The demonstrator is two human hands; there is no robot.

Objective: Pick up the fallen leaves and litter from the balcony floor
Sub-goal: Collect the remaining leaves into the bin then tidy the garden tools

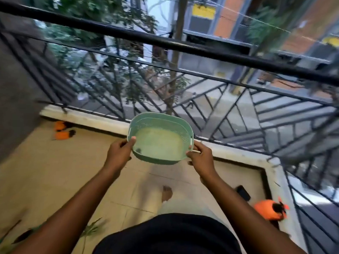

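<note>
While both hands hold the basket [161,123] out above the balcony floor [45,171], left hand [119,153] and right hand [200,156] each pinching its rim, the task looks barely begun: one dark bit [138,150] sits inside (too blurred to identify). Green leaves [91,229] lie by the feet, orange litter [63,131] near the railing [183,44], and another orange piece [269,211] in the right corner. The leaves look thin and limp.

Left hand [120,151] and right hand [200,154] hold green basket [159,125] above balcony floor [55,171].
</note>
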